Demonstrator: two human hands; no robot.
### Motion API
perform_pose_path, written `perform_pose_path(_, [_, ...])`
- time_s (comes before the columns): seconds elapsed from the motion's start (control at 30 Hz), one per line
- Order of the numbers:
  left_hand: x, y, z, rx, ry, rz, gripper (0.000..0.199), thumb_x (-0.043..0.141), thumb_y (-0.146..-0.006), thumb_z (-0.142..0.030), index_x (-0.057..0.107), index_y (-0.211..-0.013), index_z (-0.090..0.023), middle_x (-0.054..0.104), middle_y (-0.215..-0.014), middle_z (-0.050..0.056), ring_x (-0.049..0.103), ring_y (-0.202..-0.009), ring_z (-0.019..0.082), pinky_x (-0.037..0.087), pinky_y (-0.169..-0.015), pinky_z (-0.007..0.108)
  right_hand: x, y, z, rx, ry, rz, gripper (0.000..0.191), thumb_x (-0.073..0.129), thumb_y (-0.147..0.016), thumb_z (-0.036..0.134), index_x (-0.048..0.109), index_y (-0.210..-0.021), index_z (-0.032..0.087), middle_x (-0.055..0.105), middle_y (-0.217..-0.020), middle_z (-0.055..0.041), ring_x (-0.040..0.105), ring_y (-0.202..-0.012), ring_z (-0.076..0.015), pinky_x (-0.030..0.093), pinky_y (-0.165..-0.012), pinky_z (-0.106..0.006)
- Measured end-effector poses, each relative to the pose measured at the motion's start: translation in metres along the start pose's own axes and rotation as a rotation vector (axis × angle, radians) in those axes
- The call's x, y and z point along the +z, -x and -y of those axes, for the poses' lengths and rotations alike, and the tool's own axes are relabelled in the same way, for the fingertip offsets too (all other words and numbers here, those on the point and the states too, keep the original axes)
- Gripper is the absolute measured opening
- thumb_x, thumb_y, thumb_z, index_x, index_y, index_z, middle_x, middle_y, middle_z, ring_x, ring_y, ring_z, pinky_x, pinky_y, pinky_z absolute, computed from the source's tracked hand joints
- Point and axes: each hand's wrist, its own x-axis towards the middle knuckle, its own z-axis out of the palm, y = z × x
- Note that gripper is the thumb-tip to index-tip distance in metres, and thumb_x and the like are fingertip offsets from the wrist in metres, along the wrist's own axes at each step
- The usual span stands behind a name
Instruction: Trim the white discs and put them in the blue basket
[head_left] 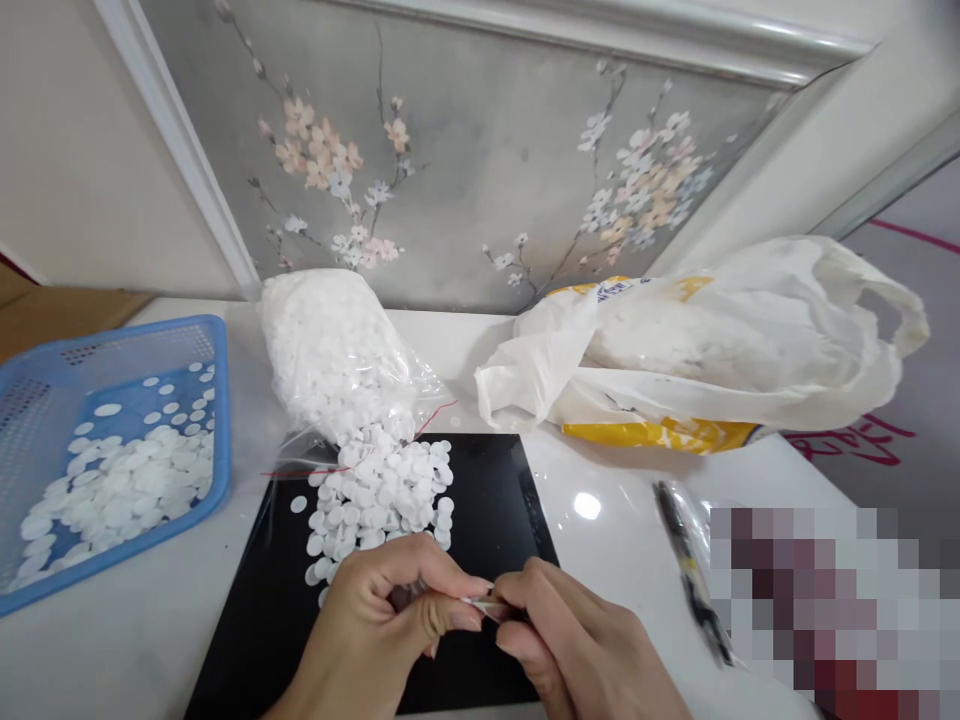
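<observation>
My left hand [390, 620] and my right hand [574, 630] meet low in the middle, above a black mat [480, 520]. Between the thumb and fingers of each is a small white disc [484, 604], seen nearly edge-on and pinched from both sides. Just beyond my left hand, a heap of white discs [382, 490] lies on the mat. These discs spread from the mouth of a clear plastic bag [330, 340] full of more discs, with a red strip along its opening.
A blue basket [219, 420] holding white discs stands at the left. White plastic bag [712, 350] with yellow print lies at the back right. A black pen [690, 570] rests on the white table [592, 570] at the right. A flower-patterned panel [465, 170] rises behind.
</observation>
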Motion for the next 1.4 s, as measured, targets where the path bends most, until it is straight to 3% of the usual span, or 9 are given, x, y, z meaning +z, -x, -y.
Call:
perform_pose_path(0.27, [0.000,0.000,0.002,-0.065,0.016,-0.009,0.006,0.079,-0.063,-0.024,0.076,-0.059,-0.020,0.065,-0.056,0.000,0.044,-0.045,0.007,0.032,-0.044,0.018,0.003,0.000,0.003,0.215,-0.207,-0.099,0.039,0.022,-0.103,0.047,0.052,-0.099,0.024,0.067,-0.071,0.0011,0.063,-0.052,-0.0116,0.047,-0.047,-0.018])
perform_pose_path(0.4, [-0.001,-0.005,0.005,-0.136,0.034,0.000,0.017,0.080,-0.064,-0.030,0.072,-0.056,-0.017,0.061,-0.054,-0.001,0.042,-0.045,0.007,0.031,-0.044,0.018,0.010,-0.001,-0.002,0.018,-0.210,-0.174,0.056,0.030,-0.096,0.061,0.049,-0.130,0.020,0.061,-0.065,0.0012,0.058,-0.044,-0.0114,0.044,-0.040,-0.018])
perform_pose_path(0.5, [-0.008,-0.009,-0.006,-0.115,0.109,-0.084,0.026,0.079,-0.067,-0.037,0.067,-0.056,-0.016,0.058,-0.052,-0.003,0.034,-0.045,0.005,0.029,-0.045,0.017,0.008,-0.003,-0.008,-0.100,-0.118,-0.084,0.033,0.043,-0.100,0.038,0.068,-0.097,0.017,0.054,-0.056,0.0024,0.052,-0.041,-0.0095,0.042,-0.040,-0.018])
perform_pose_path(0.6, [-0.021,-0.011,-0.028,-0.089,0.209,-0.207,0.024,0.074,-0.074,-0.033,0.061,-0.062,-0.018,0.056,-0.057,-0.006,0.031,-0.047,0.004,0.031,-0.048,0.014,0.000,-0.005,-0.016,-0.044,-0.008,-0.016,0.035,0.048,-0.096,0.019,0.059,-0.062,0.019,0.054,-0.058,0.0010,0.052,-0.042,-0.0096,0.041,-0.040,-0.019])
perform_pose_path(0.8, [-0.039,-0.005,-0.051,-0.234,0.174,-0.072,0.018,0.050,-0.081,-0.021,0.053,-0.063,-0.020,0.055,-0.057,-0.004,0.034,-0.047,0.008,0.032,-0.048,0.019,-0.001,-0.021,-0.028,0.245,-0.100,0.091,0.027,0.041,-0.087,0.006,0.061,-0.089,0.024,0.068,-0.076,0.0005,0.067,-0.062,-0.0138,0.055,-0.057,-0.023])
perform_pose_path(0.93, [-0.040,0.001,-0.037,-0.290,0.097,0.006,0.033,0.046,-0.088,-0.033,0.057,-0.061,-0.018,0.056,-0.057,-0.002,0.034,-0.045,0.007,0.026,-0.047,0.020,0.015,-0.037,-0.027,0.139,-0.081,0.165,0.027,0.049,-0.088,0.006,0.066,-0.100,0.023,0.068,-0.088,-0.0019,0.067,-0.066,-0.0133,0.054,-0.061,-0.023])
perform_pose_path(1.1, [-0.040,0.001,-0.019,-0.270,0.116,0.005,0.059,0.052,-0.089,-0.048,0.030,-0.042,-0.021,0.028,-0.034,-0.007,0.026,-0.038,0.007,0.022,-0.045,0.024,0.029,-0.042,-0.029,0.045,-0.091,0.168,0.024,0.051,-0.082,0.000,0.065,-0.087,0.019,0.066,-0.087,-0.0016,0.062,-0.061,-0.0108,0.047,-0.055,-0.019])
perform_pose_path(1.23, [-0.039,-0.001,-0.014,-0.324,0.050,0.051,0.035,0.052,-0.089,-0.049,0.060,-0.075,-0.019,0.038,-0.036,-0.010,0.028,-0.036,0.006,0.019,-0.044,0.021,0.027,-0.043,-0.024,0.222,-0.263,0.120,0.017,0.052,-0.080,0.006,0.062,-0.076,0.019,0.062,-0.076,-0.0001,0.052,-0.056,-0.0107,0.041,-0.051,-0.021])
perform_pose_path(1.4, [-0.035,-0.003,-0.007,-0.389,-0.068,0.100,0.032,0.052,-0.088,-0.049,0.060,-0.095,-0.019,0.065,-0.065,-0.001,0.039,-0.042,0.006,0.013,-0.042,0.019,0.018,-0.047,-0.009,0.731,-0.871,0.186,0.021,0.061,-0.084,0.034,0.058,-0.073,0.017,0.058,-0.061,0.0029,0.032,-0.044,-0.0059,0.025,-0.041,-0.020])
